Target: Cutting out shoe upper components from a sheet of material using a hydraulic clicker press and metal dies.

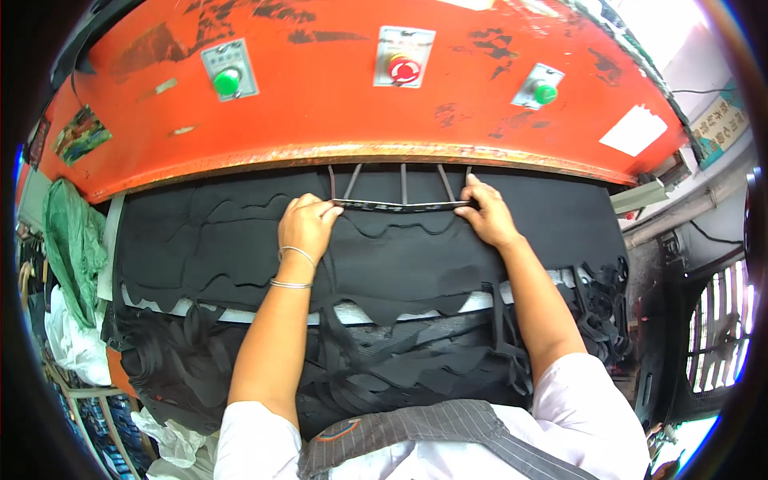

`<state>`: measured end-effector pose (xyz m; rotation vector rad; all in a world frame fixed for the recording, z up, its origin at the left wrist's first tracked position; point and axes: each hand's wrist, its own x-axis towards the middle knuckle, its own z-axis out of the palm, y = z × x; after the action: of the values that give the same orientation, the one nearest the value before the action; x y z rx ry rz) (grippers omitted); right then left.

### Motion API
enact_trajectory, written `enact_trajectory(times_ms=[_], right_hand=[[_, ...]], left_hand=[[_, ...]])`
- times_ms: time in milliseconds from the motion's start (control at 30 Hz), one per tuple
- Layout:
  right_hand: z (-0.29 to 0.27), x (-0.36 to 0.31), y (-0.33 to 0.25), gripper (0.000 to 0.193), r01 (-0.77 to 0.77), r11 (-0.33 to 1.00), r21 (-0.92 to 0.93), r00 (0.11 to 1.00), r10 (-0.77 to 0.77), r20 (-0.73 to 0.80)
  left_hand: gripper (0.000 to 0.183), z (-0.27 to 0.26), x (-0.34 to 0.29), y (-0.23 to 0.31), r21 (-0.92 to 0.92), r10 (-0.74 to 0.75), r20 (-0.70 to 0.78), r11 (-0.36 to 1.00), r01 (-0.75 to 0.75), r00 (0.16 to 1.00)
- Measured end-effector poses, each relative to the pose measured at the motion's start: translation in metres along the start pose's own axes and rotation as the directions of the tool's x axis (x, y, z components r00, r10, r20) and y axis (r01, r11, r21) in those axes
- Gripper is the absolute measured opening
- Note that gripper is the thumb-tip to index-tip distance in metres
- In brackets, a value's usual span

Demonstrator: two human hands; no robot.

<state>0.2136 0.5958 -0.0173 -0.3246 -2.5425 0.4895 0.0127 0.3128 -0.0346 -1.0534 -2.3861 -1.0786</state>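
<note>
A metal cutting die, a thin frame with several crossbars, lies on a black sheet of material. Its far part runs out of sight beneath the edge of an orange press. My left hand pinches the die's near left corner between thumb and fingers. At the near right corner my right hand grips the same frame, its index finger stretched along the side bar. Wavy cut lines mark the black sheet to the left of the die and in front of it.
Two green buttons and a red stop button sit on the press front. Black offcut strips hang along the near edge. A green plastic bag hangs at left, above white bags. A black fan-like guard stands at right.
</note>
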Motion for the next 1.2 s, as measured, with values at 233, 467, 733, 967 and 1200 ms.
enact_trajectory(times_ms=[233, 467, 733, 967, 1200], right_hand=[[-0.063, 0.043, -0.031, 0.028, 0.080, 0.872, 0.482, 0.789, 0.241, -0.566], [-0.115, 0.146, -0.030, 0.041, -0.085, 0.955, -0.284, 0.415, -0.225, -0.882], [-0.120, 0.045, -0.047, 0.046, 0.139, 0.955, -0.263, 0.723, -0.279, -0.632], [-0.119, -0.117, -0.136, 0.064, -0.430, 0.857, -0.284, 0.777, 0.511, 0.366], [-0.083, -0.151, -0.100, 0.023, -0.257, 0.853, -0.454, 0.813, 0.445, 0.375]], left_hand=[[0.028, -0.062, 0.021, -0.025, -0.307, -0.164, -0.033, 0.940, 0.146, 0.986], [0.023, -0.125, 0.103, 0.026, 0.154, 0.213, -0.435, 0.975, -0.161, 0.875], [0.033, -0.176, 0.003, 0.107, -0.118, 0.012, 0.196, 0.993, 0.012, 0.981], [0.020, -0.179, -0.223, 0.137, -0.061, 0.017, 0.447, 0.998, 0.012, 0.894], [0.027, -0.165, -0.227, 0.149, 0.236, -0.116, 0.385, 0.971, 0.024, 0.916]])
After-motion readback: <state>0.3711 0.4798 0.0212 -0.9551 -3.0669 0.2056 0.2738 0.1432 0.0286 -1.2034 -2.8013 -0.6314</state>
